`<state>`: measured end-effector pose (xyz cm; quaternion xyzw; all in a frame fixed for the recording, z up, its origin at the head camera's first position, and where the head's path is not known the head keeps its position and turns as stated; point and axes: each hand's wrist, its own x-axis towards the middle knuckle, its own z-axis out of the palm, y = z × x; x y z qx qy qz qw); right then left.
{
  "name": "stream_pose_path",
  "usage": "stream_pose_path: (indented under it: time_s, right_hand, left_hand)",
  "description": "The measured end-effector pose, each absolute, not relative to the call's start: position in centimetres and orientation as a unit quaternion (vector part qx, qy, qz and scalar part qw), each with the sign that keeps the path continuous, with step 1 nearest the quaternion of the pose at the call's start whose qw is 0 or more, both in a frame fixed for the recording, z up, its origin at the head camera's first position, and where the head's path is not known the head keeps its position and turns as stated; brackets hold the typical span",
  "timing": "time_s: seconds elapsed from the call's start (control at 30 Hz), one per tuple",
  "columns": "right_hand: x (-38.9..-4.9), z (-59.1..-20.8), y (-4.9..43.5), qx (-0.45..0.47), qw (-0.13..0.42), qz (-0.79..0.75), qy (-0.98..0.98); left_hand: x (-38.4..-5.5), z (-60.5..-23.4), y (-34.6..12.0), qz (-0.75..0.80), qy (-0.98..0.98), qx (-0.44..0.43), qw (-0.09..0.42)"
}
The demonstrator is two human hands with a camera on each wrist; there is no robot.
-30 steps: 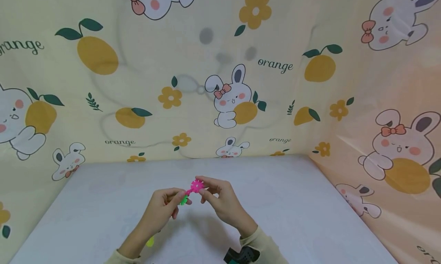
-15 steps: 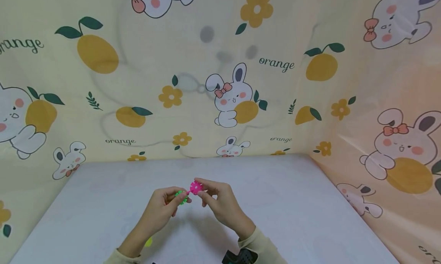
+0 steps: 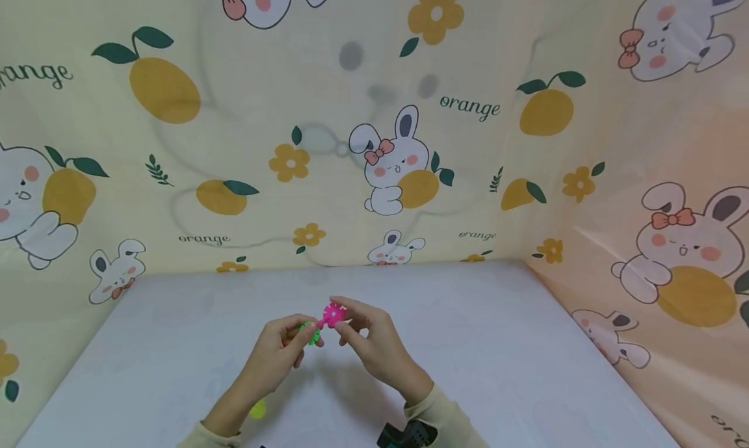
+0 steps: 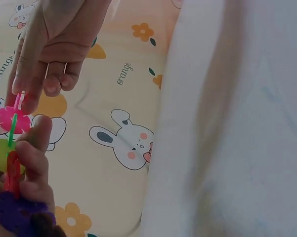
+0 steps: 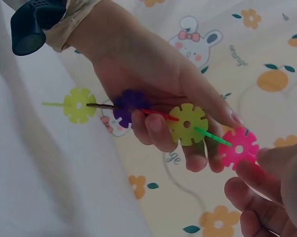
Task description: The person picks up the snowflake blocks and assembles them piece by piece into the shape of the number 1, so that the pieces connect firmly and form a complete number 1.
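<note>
Between my two hands runs a chain of slotted plastic snowflake discs. My left hand (image 3: pixel 272 354) pinches it near a green disc (image 3: pixel 310 334), partly covered by the fingers. My right hand (image 3: pixel 374 341) holds a pink disc (image 3: pixel 334 315) between thumb and fingertips, beside another pink disc seen edge-on. In the right wrist view the chain shows a pink disc (image 5: pixel 239 148), a green one edge-on, a yellow-green disc (image 5: pixel 188 124), a red one, a purple disc (image 5: pixel 130 107) and a yellow disc (image 5: pixel 79 105) trailing behind the left hand. Whether the two pink discs are slotted together, I cannot tell.
A white table (image 3: pixel 468 357) lies below the raised hands. Behind it and to the right hang cloths (image 3: pixel 246 129) printed with rabbits and oranges. A black wrist device (image 3: pixel 406 434) sits by the right sleeve.
Both hands stay almost in place. The pink disc at the right fingertips has shifted and tilted slightly, and more of the green disc shows than one second ago.
</note>
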<state>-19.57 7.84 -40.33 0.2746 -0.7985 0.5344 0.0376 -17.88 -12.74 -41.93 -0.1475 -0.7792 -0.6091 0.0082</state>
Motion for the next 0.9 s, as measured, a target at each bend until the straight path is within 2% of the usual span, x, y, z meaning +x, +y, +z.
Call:
stream_pose_path:
  time_s: [0.33,0.7,0.9]
  right_hand:
    - [-19.4,-40.5,7.4,0.247,0.030,0.548,-0.798]
    - [-19.5,-41.4,6.5,0.274,-0.029,0.629,-0.727]
    - [-19.3,-41.3,6.3,0.240,-0.060,0.653,-0.716]
  left_hand:
    - [-17.6,-41.5,-12.8,-0.616,-0.773,-0.150,0.009]
    - [-17.5,-41.6,-12.6,-0.616,-0.772,-0.155,-0.009]
    - [-17.5,-41.7,-12.4,-0.623,-0.767,-0.155,-0.005]
